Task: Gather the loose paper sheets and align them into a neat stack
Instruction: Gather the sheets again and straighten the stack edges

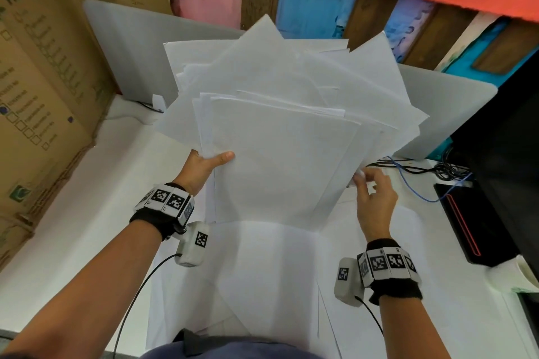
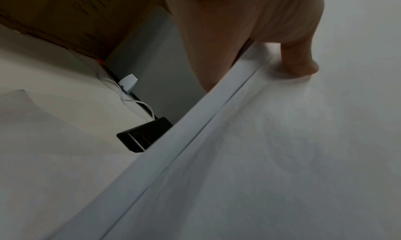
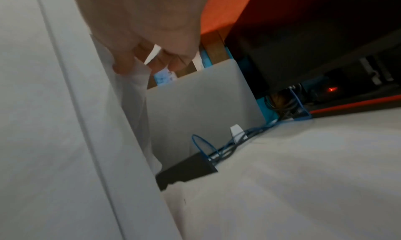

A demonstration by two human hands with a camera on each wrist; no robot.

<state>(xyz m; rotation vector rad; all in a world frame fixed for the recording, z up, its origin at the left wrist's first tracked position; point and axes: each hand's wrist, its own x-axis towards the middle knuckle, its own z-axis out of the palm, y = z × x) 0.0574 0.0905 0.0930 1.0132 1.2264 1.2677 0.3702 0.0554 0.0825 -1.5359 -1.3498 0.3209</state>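
Both hands (image 1: pixel 204 163) gripping fanned, upright sheets (image 1: pixel 280 131)

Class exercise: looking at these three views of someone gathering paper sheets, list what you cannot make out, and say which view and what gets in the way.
- How many sheets: head view, the paper bundle overlaps itself.
- Left hand fingers: head view, behind the paper; only the thumb shows.
- What lies under the bundle: head view, paper covers the table.
- Right hand grip: right wrist view, blurred and dim.
- Small print on the cardboard box: head view, too small.
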